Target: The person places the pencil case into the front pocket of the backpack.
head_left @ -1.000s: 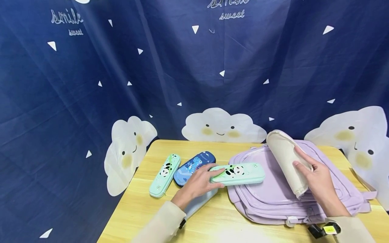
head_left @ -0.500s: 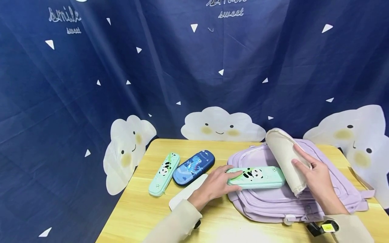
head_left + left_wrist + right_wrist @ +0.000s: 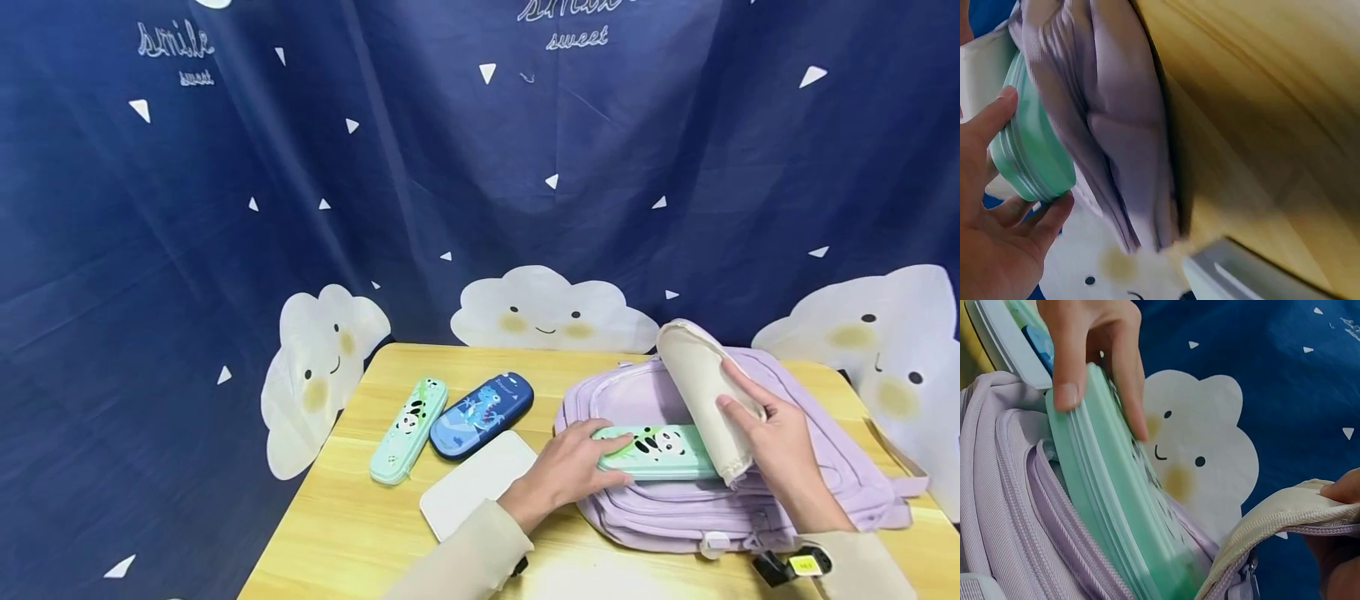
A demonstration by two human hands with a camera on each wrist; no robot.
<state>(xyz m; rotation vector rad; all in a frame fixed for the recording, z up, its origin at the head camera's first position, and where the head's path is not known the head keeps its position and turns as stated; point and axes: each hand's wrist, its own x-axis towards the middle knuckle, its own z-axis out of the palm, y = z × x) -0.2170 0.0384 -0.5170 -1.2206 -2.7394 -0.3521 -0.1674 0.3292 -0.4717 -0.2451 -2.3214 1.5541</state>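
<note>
A lilac backpack (image 3: 645, 517) lies on the table with its front flap (image 3: 705, 392) folded up, cream lining outward. My right hand (image 3: 783, 442) pinches that flap by its edge. My left hand (image 3: 573, 462) grips one end of a mint-green pencil case (image 3: 663, 450) with a panda print, thumb on one side and fingers on the other. In the head view the case's far end is hidden behind the flap. The right wrist view shows the zipped case (image 3: 1116, 487) slanting down into the opening between the bag's zipper edge and the lining.
Left of the bag, a white flat case (image 3: 476, 487) lies on the wooden table (image 3: 337, 533). Beside it are a blue dinosaur pencil case (image 3: 482, 415) and a second panda pencil case (image 3: 408, 432). A dark blue curtain (image 3: 420, 167) with cloud prints hangs behind.
My left hand has moved right with the mint-green pencil case, whose far end has passed behind the flap. The white flat case has come into fuller view. My right hand stays on the flap.
</note>
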